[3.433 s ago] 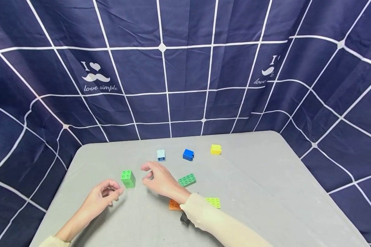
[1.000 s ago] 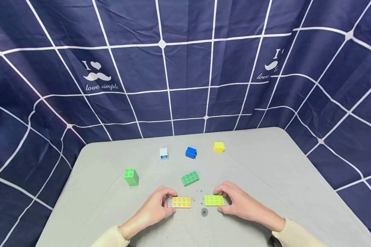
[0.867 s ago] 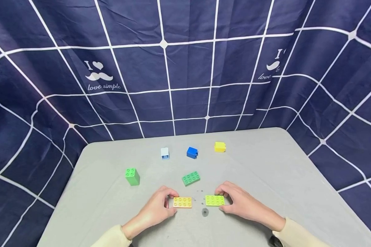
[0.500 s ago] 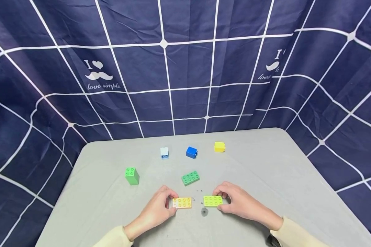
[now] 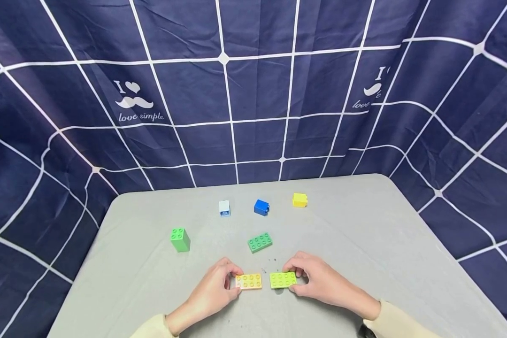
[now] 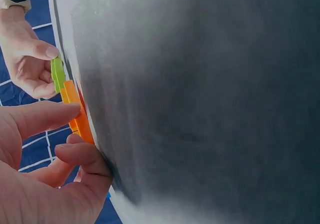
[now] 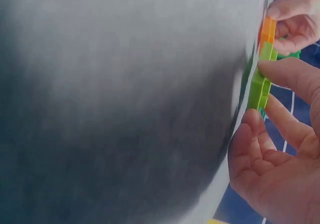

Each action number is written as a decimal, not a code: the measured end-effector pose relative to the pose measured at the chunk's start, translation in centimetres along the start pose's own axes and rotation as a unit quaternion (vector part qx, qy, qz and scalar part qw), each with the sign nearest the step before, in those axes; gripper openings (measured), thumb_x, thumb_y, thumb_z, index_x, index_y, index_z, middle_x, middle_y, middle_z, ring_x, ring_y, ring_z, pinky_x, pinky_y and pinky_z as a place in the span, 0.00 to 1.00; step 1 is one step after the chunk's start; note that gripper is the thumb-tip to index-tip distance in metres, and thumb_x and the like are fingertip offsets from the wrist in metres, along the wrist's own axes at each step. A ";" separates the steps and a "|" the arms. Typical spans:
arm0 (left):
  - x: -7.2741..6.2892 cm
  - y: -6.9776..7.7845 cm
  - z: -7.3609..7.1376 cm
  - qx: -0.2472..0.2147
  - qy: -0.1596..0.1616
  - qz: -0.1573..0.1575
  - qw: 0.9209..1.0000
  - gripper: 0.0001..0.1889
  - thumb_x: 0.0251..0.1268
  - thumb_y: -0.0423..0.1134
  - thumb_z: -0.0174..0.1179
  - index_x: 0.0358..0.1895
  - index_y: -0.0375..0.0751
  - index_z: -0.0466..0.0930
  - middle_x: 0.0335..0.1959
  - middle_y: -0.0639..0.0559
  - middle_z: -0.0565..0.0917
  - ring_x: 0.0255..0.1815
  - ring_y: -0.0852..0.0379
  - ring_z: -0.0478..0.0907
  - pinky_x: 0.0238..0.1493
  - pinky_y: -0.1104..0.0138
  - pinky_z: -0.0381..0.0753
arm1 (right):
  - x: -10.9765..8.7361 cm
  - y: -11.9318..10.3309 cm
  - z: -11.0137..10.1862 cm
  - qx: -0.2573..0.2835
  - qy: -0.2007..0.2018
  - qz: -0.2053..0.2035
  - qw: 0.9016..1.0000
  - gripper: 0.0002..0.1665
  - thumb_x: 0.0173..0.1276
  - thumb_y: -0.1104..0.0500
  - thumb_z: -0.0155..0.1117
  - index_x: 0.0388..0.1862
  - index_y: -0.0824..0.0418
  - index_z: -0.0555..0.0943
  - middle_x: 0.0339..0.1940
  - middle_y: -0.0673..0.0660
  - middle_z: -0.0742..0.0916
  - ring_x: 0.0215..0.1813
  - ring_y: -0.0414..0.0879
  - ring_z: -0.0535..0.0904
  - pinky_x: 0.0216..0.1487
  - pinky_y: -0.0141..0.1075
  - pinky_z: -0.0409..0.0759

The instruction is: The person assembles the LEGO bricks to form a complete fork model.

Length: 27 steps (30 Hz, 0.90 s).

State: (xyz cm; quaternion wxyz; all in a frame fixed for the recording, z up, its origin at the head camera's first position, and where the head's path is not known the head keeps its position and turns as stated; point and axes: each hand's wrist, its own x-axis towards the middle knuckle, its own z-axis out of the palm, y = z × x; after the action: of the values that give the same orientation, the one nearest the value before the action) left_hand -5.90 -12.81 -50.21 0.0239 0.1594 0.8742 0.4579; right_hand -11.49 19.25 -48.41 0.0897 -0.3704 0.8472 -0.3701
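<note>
Low in the head view, my left hand [image 5: 214, 286] pinches the left end of an orange toy building brick [image 5: 248, 281] between thumb and fingers. Facing it, my right hand [image 5: 314, 278] pinches the right end of a lime-green building brick [image 5: 283, 280]. A narrow gap separates the two bricks, which lie nearly in line. In the left wrist view the orange brick [image 6: 79, 115] is between thumb and fingers. The right wrist view shows the lime brick [image 7: 260, 84] gripped at its edges. Just beyond them lies a dark green brick [image 5: 260, 242].
A tall bright green brick [image 5: 180, 240] stands at the left of the grey table [image 5: 342, 225]. Along the back sit a light blue brick [image 5: 224, 208], a blue brick [image 5: 261, 207] and a yellow brick [image 5: 300, 200]. A dark blue curtain [image 5: 253, 94] surrounds the table's far sides.
Both hands came to the orange and lime bricks from farther left and took hold of them. In the last half second the right hand has brought the lime brick left, closer to the orange one.
</note>
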 end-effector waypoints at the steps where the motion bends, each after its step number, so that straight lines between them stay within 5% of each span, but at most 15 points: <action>1: 0.0 0.1 0.0 0.002 -0.002 -0.004 1.000 0.15 0.56 0.25 0.77 0.46 0.38 0.87 0.35 0.58 0.75 0.30 0.66 0.71 0.31 0.69 0.72 | 0.1 -0.1 0.1 0.001 -0.003 0.004 1.000 0.21 0.63 0.64 0.82 0.52 0.50 0.87 0.44 0.42 0.82 0.43 0.40 0.78 0.42 0.33 0.77; 6: -0.1 0.6 0.1 -0.001 -0.017 -0.030 0.999 0.16 0.57 0.25 0.78 0.46 0.40 0.86 0.35 0.58 0.74 0.30 0.66 0.70 0.31 0.68 0.72 | 0.5 -0.8 0.6 0.002 -0.014 0.026 1.000 0.21 0.62 0.65 0.82 0.52 0.49 0.88 0.42 0.41 0.81 0.42 0.39 0.77 0.41 0.32 0.76; 27: 0.0 0.5 0.1 -0.004 -0.023 -0.029 0.999 0.17 0.55 0.22 0.77 0.45 0.41 0.87 0.35 0.58 0.75 0.30 0.65 0.71 0.31 0.68 0.72 | 1.7 -1.1 1.7 -0.015 -0.033 0.068 0.997 0.19 0.63 0.64 0.82 0.49 0.45 0.87 0.40 0.42 0.81 0.41 0.37 0.77 0.42 0.33 0.78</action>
State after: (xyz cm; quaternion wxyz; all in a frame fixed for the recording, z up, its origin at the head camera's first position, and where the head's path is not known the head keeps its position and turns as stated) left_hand -5.69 -12.44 -49.84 0.0583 0.1446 0.8757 0.4569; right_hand -11.37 16.66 -48.67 0.1372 -0.3249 0.8726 -0.3379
